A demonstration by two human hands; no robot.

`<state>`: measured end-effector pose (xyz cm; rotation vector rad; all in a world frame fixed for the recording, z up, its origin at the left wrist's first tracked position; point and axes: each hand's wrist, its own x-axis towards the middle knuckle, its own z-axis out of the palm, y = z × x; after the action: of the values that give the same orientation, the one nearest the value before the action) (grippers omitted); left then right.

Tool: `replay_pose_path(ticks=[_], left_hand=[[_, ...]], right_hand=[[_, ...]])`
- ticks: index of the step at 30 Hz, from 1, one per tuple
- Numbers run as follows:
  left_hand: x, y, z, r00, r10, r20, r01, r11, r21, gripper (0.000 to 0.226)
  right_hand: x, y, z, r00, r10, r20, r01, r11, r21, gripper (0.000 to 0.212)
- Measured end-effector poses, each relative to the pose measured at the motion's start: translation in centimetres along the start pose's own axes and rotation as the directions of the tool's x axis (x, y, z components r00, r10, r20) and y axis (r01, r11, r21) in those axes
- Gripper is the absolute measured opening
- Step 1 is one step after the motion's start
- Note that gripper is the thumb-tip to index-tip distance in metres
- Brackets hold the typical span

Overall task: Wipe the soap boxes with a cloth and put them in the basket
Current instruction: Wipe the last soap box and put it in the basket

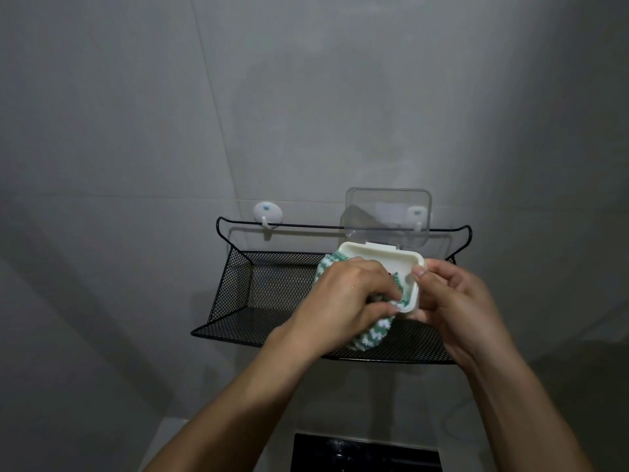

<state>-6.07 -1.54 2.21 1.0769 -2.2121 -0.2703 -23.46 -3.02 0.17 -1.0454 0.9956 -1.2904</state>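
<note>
a white soap box (381,258) with its clear lid (388,212) swung up and open is held in the air just in front of a black mesh basket (238,301), which hangs from two white hooks (267,212) on a grey tiled wall (136,131). the right hand (452,301) grips the box at its right end: the thumb lies over the rim at the corner and the other fingers (429,267) curl around the side and underneath. the left hand (340,301) is clenched around a green and white cloth (371,335), its fingertips pressing the bunched cloth down into the open tray of the box. part of the cloth pokes out at the upper left of the box by the rim, and the rest hangs below the left palm, over the front edge of the basket. the box sits between the two hands, touching both. a dark glossy panel (364,454) shows at the bottom edge of the view, below the forearms.
</note>
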Motion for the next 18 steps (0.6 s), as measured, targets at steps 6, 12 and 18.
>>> replay_pose_path(ticks=[6,12,18], left_hand=[[-1.2,-2.9,-1.0,0.994,-0.106,-0.020,0.107,0.953,0.284,0.019],[-2.3,-4.5,-1.1,0.950,-0.299,-0.090,0.311,0.884,0.350,0.009],[-2.2,-6.1,-3.1,0.845,-0.530,0.076,0.465,0.796,0.389,0.015]], right_hand=[[0.4,-0.5,-0.7,0.997,0.015,-0.070,-0.018,0.999,-0.045,0.009],[0.6,-0.8,-1.2,0.993,0.048,-0.112,-0.057,0.995,-0.078,0.003],[0.8,-1.7,-2.2,0.997,0.037,-0.072,-0.046,0.990,-0.132,0.013]])
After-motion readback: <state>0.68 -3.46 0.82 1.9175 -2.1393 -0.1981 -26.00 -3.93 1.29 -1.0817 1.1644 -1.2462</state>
